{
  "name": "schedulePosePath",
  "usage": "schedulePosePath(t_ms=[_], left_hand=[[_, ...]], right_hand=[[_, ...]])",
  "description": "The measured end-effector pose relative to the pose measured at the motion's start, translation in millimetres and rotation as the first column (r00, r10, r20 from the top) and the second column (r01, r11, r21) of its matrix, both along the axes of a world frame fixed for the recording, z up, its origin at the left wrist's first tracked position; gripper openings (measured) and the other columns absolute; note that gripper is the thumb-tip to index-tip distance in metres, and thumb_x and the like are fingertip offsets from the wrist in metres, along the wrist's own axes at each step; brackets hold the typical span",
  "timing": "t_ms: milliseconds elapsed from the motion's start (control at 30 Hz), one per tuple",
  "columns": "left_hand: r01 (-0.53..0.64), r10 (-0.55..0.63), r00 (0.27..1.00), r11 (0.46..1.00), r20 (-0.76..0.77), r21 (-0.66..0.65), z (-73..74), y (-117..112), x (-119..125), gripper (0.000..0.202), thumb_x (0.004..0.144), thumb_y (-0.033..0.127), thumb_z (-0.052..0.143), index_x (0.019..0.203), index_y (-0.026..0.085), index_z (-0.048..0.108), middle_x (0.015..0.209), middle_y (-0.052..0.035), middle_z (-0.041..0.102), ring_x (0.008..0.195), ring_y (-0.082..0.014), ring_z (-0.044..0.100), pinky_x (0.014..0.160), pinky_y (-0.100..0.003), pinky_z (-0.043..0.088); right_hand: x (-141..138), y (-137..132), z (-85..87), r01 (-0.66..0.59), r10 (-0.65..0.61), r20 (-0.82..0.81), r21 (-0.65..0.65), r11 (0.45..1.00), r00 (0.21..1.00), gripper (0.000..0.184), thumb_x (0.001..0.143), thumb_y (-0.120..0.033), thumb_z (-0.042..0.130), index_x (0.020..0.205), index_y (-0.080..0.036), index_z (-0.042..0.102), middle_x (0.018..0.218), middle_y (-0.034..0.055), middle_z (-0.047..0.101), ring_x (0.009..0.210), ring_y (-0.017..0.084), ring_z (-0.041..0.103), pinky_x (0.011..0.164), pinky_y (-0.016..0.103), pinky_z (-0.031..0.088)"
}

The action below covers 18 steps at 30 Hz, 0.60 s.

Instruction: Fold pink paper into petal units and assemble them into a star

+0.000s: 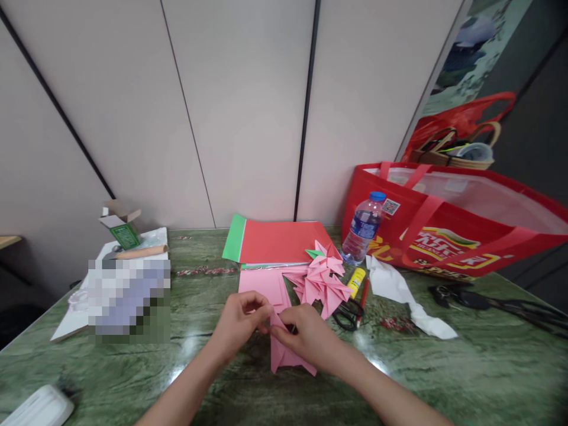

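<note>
From afar I see the folded pink paper piece [290, 360] stretch from the fingers toward my camera, nearer my right hand [306, 332] than my left hand [242, 322]; both pinch its far end.

Tabletop [199, 378]: smooth, glossy, stone-look, glare patches toward front edge. Folded pink paper [286, 356], near front edge: matt, creased. Red sheet [284, 241], back edge: smooth matt paper. Water bottle [364, 228]: clear shiny plastic. Shopping bag [448, 222], back right corner: coated, cloth-like, faint sheen. Tissue [393, 284]: crumpled matt paper. Tool handle [144, 252], toward left edge: smooth wood. Small box [126, 235]: thin cardboard.
</note>
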<state>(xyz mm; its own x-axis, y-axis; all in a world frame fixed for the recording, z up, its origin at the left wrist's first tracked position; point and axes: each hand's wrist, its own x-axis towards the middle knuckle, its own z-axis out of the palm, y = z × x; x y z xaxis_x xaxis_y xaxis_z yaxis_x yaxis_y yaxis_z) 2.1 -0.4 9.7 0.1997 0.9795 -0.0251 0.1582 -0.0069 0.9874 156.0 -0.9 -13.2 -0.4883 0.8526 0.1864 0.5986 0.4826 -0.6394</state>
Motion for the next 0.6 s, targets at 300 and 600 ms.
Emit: schedulePosePath(t_ms=[300, 600], left_hand=[[-0.042, 0.041, 0.999, 0.998, -0.004, -0.044, 1.9, 0.9, 2.3, 0.015, 0.065, 0.025, 0.061, 0.058, 0.011, 0.057, 0.050, 0.0029, 0.052, 0.043, -0.0085, 0.048, 0.044, -0.020, 0.041], [-0.013, 0.017, 0.999, 0.996, 0.044, -0.091, 4.5, -1.3, 4.0, 0.014, 0.064, 0.023, 0.061, 0.058, 0.012, 0.057, 0.049, 0.0027, 0.054, 0.042, -0.0084, 0.049, 0.043, -0.020, 0.040]], right_hand=[[-0.1, -1.1, 3.6, -0.020, 0.018, -0.043, -0.041, 0.999, 0.999, 0.027, 0.073, -0.020, 0.046, 0.047, -0.015, 0.037, 0.045, -0.0068, 0.025, 0.042, 0.005, 0.025, 0.042, 0.020, 0.013], [-1.1, -0.4, -0.3, -0.008, 0.008, 0.007, -0.021, 1.000, 1.000, 0.027, 0.072, -0.020, 0.048, 0.048, -0.016, 0.037, 0.044, -0.0065, 0.029, 0.042, 0.005, 0.026, 0.042, 0.020, 0.013]])
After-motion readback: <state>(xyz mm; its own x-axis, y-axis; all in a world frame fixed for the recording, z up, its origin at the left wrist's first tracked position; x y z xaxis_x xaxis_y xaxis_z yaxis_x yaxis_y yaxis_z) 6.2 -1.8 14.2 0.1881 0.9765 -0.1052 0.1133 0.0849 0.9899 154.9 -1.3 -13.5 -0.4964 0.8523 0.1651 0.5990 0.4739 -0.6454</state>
